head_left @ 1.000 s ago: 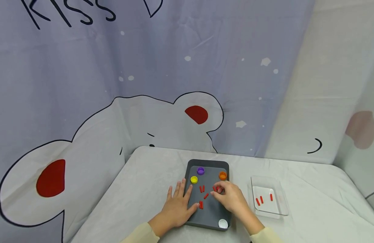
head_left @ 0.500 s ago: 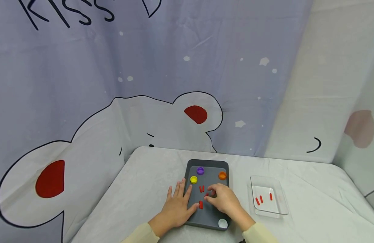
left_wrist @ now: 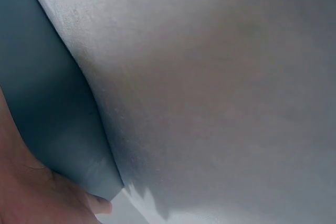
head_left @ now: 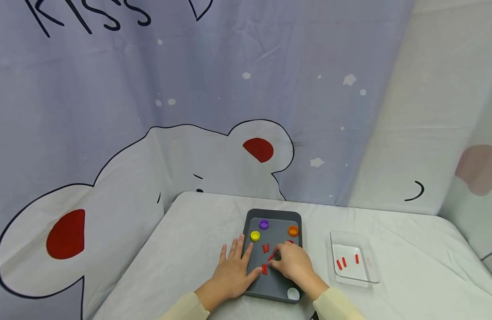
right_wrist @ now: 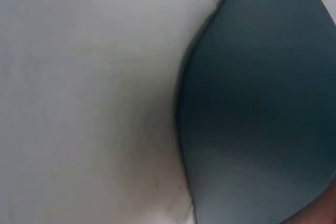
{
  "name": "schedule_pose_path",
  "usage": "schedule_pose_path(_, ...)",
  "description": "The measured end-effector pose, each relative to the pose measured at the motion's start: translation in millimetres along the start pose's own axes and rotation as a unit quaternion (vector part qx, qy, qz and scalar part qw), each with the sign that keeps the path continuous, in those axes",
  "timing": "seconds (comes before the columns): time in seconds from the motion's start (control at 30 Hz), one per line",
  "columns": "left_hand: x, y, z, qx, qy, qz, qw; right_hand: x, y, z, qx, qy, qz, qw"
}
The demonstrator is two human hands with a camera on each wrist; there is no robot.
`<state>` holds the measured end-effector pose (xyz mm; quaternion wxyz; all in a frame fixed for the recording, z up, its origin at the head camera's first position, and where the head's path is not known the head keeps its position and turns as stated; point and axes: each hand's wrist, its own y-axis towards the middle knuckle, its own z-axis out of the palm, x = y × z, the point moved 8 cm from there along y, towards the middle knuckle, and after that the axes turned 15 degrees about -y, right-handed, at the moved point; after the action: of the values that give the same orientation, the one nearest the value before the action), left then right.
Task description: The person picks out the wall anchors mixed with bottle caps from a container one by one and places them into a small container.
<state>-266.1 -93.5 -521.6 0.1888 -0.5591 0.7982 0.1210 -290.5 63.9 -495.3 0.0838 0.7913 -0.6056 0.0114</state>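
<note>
In the head view my left hand (head_left: 233,275) lies with fingers spread over the left rim of a dark grey tray (head_left: 275,289). Its thumb tip is beside a pair of short red sticks (head_left: 264,269). Over the middle of the tray, my right hand (head_left: 294,263) pinches a slanted red stick (head_left: 271,257) between thumb and index finger. Two more red sticks (head_left: 266,248) lie just beyond it. Another bit of red shows behind the right hand, mostly hidden. Both wrist views show mainly the tray's outer wall (left_wrist: 58,87) and the cloth.
Purple (head_left: 263,224), yellow (head_left: 255,236) and orange (head_left: 293,230) round pieces sit in the tray's far part. A white round piece (head_left: 293,294) is in its near right corner. To the right, a clear plastic box (head_left: 370,278) contains three red sticks (head_left: 344,262). White cloth (head_left: 206,222) covers the table.
My right hand has moved left from the red sticks near the tray's right side to the slanted stick in the middle, and now has it between its fingertips. My left hand has stayed put.
</note>
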Motion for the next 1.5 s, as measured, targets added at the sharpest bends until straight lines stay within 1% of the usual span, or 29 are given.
schedule_pose_path(0.27,-2.0,-0.3,-1.6,0.008,-0.005,-0.004,0.9999,0.8,1.5,2.9,0.009,-0.024,0.010,0.9996)
schedule_pose_path(0.63,-1.7,-0.3,-2.0,0.010,-0.005,-0.010,0.9999,4.2,6.2,4.3,-0.014,-0.054,0.000,0.9984)
schedule_pose_path(0.9,-2.1,-0.8,-1.3,0.009,-0.009,-0.009,0.9999,5.2,5.4,5.0,-0.024,-0.053,-0.005,0.9983)
schedule_pose_path(1.2,-3.0,-0.4,-1.6,-0.002,-0.007,0.006,1.0000,5.9,4.6,2.7,-0.035,-0.059,-0.012,0.9976)
schedule_pose_path(1.37,-5.3,-2.0,-3.8,0.005,-0.004,0.003,1.0000,6.6,4.3,2.6,-0.044,-0.062,-0.016,0.9970)
schedule_pose_path(1.5,-3.5,-1.0,-2.6,0.007,0.002,-0.002,1.0000,6.6,4.6,3.5,-0.050,-0.062,-0.017,0.9967)
